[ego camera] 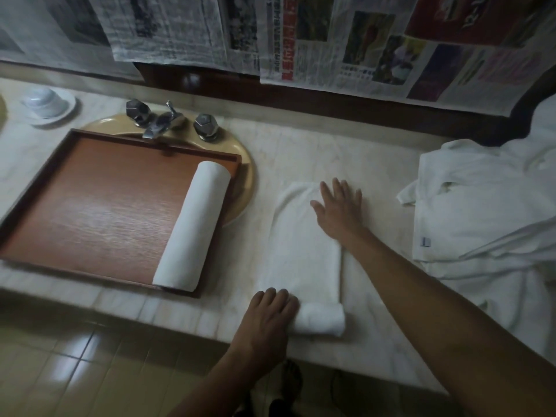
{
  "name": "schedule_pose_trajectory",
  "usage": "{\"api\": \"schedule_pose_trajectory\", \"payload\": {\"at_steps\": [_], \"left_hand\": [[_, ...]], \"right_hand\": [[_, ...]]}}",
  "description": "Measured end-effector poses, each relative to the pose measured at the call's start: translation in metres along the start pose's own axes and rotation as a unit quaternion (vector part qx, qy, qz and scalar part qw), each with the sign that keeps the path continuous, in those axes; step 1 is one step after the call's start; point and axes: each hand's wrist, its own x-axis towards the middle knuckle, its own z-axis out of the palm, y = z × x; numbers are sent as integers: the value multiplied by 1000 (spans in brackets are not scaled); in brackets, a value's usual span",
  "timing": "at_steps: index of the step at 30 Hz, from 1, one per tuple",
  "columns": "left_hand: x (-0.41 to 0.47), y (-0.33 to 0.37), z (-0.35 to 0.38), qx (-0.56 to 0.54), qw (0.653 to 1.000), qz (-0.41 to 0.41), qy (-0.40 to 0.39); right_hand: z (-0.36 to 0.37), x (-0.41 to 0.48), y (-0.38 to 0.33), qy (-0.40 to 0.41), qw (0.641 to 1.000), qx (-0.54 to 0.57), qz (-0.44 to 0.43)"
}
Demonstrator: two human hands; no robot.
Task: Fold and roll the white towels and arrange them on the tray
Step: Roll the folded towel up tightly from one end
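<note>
A brown wooden tray (90, 206) lies over the basin at the left, and one rolled white towel (192, 227) rests along its right side. To the right of the tray, a folded white towel (301, 251) is stretched out on the marble counter, its near end rolled up (322, 322). My left hand (267, 317) lies on the left part of that roll, fingers curled over it. My right hand (340, 206) presses flat with spread fingers on the far end of the towel.
A pile of loose white towels (481, 212) fills the counter's right end. A tap with two knobs (168, 120) stands behind the tray. An upturned white cup on a saucer (48, 103) sits far left. Newspapers (331, 40) hang over the wall. The counter's front edge drops to a tiled floor.
</note>
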Motion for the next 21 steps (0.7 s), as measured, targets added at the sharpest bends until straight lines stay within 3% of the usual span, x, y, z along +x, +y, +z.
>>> {"api": "schedule_pose_trajectory", "payload": {"at_steps": [3, 6, 14, 17, 21], "left_hand": [[2, 1, -1, 1, 1000, -4, -14], [3, 0, -4, 7, 1000, -5, -26], [7, -3, -4, 22, 1000, 1, -13], [8, -4, -7, 24, 1000, -2, -15], [12, -5, -12, 42, 999, 8, -26]], "right_hand": [[-8, -18, -26, 17, 997, 26, -73], [4, -35, -58, -50, 984, 6, -169], [-8, 24, -68, -66, 987, 48, -138], [-18, -28, -51, -1, 977, 169, -130], [-17, -153, -21, -6, 954, 272, -127]]}}
